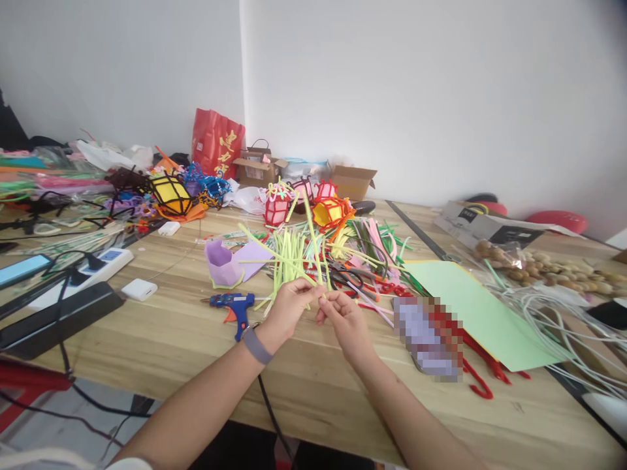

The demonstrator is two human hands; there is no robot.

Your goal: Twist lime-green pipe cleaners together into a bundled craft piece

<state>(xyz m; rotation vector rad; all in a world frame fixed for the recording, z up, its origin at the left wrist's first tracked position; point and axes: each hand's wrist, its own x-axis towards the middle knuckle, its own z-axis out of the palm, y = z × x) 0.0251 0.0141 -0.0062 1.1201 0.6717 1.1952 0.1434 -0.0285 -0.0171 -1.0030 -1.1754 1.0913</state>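
My left hand [289, 305] and my right hand [345, 318] meet above the wooden table [161, 339], both pinched on a bunch of light green pipe cleaners [294, 254] that fan up and away from my fingers. A grey band sits on my left wrist. A blue glue gun [235, 305] lies just left of my left hand. Behind the bunch is a heap of mixed coloured pipe cleaners [372, 251] with scissors in it.
A green paper sheet [470, 313] and red pipe cleaners [482, 372] lie right of my hands. Pipe-cleaner lanterns [171, 194], cardboard boxes [350, 181] and a red bag [216, 143] stand at the back. A power strip [93, 267] and cables are at the left.
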